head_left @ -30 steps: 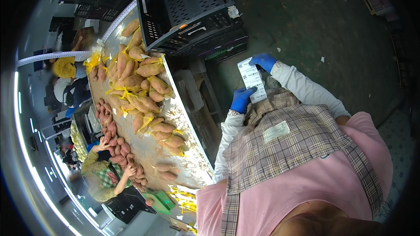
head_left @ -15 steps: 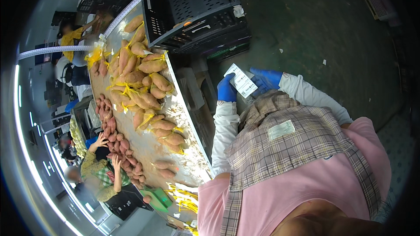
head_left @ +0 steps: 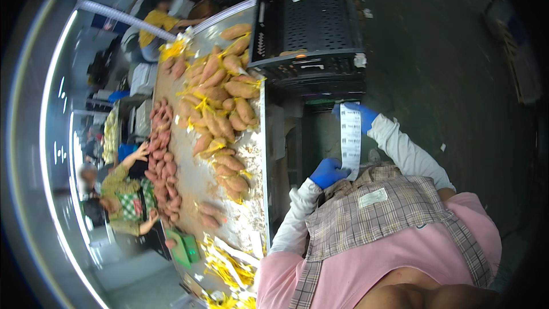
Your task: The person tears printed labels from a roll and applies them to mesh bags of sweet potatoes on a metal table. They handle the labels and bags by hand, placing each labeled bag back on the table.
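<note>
A long strip of white printed labels (head_left: 350, 142) is stretched between my two blue-gloved hands, in front of my plaid apron. My left hand (head_left: 328, 173) is closed on its lower end, close to the apron. At the upper end, my right hand (head_left: 365, 119) pinches the strip beside the black crate. To the left, the table (head_left: 189, 180) carries sweet potatoes in yellow mesh bags (head_left: 220, 103), and neither hand touches them.
A large black plastic crate (head_left: 311, 68) stands beyond my hands. Loose reddish sweet potatoes (head_left: 162, 166) line the table's far side, where a co-worker (head_left: 130, 203) reaches in. A green scale (head_left: 184, 247) and yellow mesh nets (head_left: 226, 263) lie at the near end.
The labels went from a short folded piece to a long strip drawn out between my hands. My right hand moved up and away, my left down toward the apron. The view shifted too.
</note>
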Action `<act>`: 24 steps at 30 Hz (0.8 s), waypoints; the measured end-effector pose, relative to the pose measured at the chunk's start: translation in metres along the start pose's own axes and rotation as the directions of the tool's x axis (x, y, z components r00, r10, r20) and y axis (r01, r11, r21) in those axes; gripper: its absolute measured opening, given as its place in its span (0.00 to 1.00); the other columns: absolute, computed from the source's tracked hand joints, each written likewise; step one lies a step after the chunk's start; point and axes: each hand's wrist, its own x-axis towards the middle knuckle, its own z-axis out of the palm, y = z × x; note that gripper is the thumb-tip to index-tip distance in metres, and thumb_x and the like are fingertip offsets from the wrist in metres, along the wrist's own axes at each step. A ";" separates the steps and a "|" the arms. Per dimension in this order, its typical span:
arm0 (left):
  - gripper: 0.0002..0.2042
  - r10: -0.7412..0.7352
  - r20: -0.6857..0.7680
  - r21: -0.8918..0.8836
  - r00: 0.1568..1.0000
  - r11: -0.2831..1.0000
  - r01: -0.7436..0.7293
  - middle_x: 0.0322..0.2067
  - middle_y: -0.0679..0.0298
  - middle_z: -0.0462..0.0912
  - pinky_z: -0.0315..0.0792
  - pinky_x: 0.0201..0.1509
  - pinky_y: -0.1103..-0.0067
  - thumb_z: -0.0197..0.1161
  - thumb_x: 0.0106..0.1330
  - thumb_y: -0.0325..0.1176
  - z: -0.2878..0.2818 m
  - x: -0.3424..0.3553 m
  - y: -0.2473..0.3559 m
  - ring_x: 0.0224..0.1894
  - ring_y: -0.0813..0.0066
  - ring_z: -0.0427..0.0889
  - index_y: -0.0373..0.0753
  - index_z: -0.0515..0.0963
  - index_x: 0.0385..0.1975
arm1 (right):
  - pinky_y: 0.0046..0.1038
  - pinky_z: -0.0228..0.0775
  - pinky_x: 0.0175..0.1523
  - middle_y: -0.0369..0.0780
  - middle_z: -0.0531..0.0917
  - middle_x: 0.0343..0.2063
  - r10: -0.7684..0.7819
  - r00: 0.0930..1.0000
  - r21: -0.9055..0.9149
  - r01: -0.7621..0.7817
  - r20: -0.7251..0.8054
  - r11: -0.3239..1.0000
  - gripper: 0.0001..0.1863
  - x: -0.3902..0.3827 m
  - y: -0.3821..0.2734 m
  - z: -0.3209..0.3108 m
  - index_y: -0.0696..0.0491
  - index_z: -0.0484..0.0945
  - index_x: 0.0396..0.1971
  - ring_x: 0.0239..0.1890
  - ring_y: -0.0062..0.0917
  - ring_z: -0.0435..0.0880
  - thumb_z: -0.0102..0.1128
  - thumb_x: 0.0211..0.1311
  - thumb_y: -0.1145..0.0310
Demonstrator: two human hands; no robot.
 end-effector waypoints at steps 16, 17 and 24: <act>0.21 -0.878 -0.466 0.036 0.111 0.107 0.994 0.47 0.53 0.77 0.68 0.56 0.68 0.60 0.53 0.44 0.238 -0.381 -0.294 0.53 0.57 0.74 0.45 0.77 0.47 | 0.32 0.72 0.50 0.47 0.80 0.42 0.218 0.949 -0.405 -0.112 0.227 0.908 0.21 0.092 0.041 0.113 0.63 0.71 0.49 0.43 0.33 0.81 0.55 0.60 0.65; 0.23 -0.866 -0.458 0.056 0.200 0.196 0.979 0.51 0.53 0.75 0.67 0.58 0.69 0.59 0.54 0.46 0.205 -0.323 -0.266 0.55 0.56 0.72 0.45 0.74 0.50 | 0.31 0.73 0.49 0.47 0.81 0.39 0.211 0.925 -0.539 -0.008 0.316 0.842 0.19 0.095 0.049 0.120 0.63 0.72 0.47 0.41 0.32 0.81 0.56 0.60 0.66; 0.33 -0.236 -0.705 -0.701 0.669 0.372 -0.608 0.53 0.53 0.72 0.62 0.61 0.72 0.35 0.68 0.57 -0.029 -0.134 -0.141 0.60 0.64 0.65 0.31 0.64 0.57 | 0.26 0.70 0.50 0.40 0.83 0.39 0.580 0.717 -0.920 0.337 0.387 0.198 0.15 0.052 0.159 0.190 0.56 0.78 0.43 0.42 0.25 0.80 0.59 0.58 0.65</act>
